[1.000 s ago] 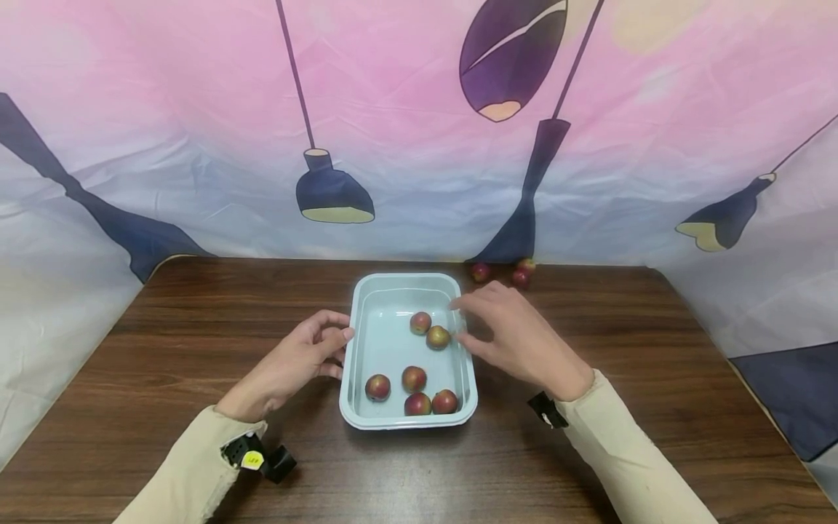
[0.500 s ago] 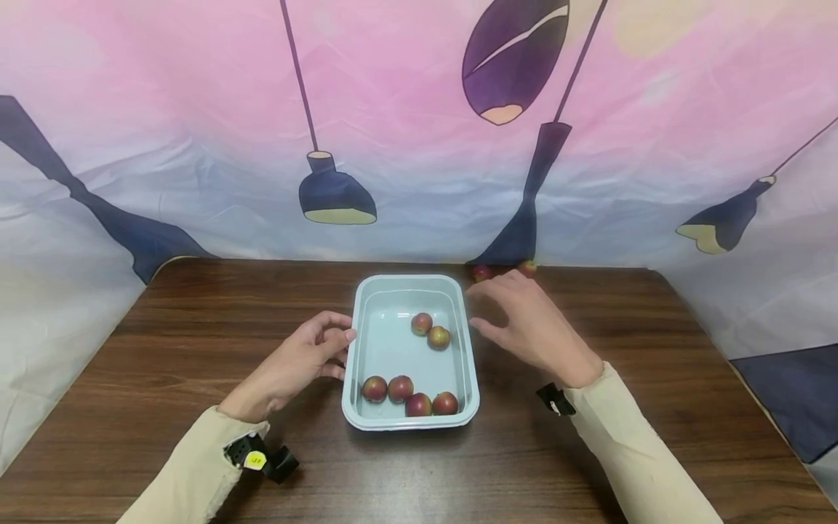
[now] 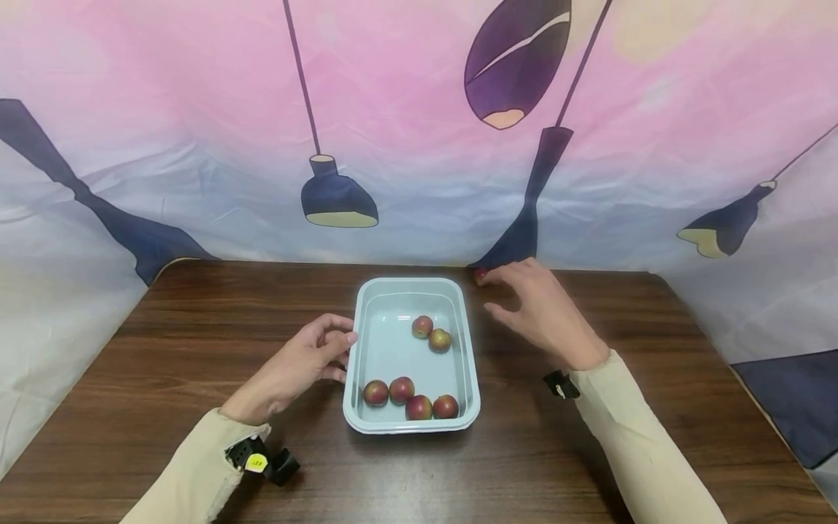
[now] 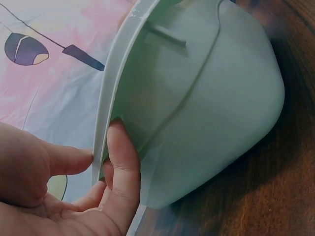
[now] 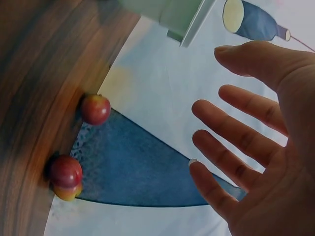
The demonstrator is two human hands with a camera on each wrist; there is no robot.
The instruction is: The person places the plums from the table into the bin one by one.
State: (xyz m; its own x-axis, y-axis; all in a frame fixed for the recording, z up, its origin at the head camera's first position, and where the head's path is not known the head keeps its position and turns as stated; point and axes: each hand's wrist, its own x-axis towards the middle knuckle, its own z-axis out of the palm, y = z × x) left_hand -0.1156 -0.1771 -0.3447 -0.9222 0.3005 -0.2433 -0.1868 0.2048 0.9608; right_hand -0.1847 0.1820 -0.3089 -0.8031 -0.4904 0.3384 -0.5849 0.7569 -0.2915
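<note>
A pale blue-green plastic tub (image 3: 393,356) with a wide rim stands on the table. My left hand (image 3: 297,360) pinches its left rim, thumb above and fingers under the lip (image 4: 102,118) in the left wrist view. Several small round red-and-yellow fruits (image 3: 419,407) lie in the tub, mostly along the near end; two (image 3: 440,340) sit farther back on the right. My right hand (image 3: 546,316) hovers beyond the tub's right side, fingers apart, holding nothing. Past its fingertips, three more fruits, one alone (image 5: 95,109) and two close together (image 5: 66,171), lie by the cloth.
A dark wood-grain table (image 3: 216,320) reaches back to a hanging cloth (image 3: 419,145) printed with lamps in pink and blue. The right hand covers part of the back edge in the head view. A black strap (image 3: 281,466) hangs at the left wrist.
My right hand has moved from over the tub's right rim back and rightward to the loose fruits. One fruit in the tub has rolled to the near-left group. The left hand stays put.
</note>
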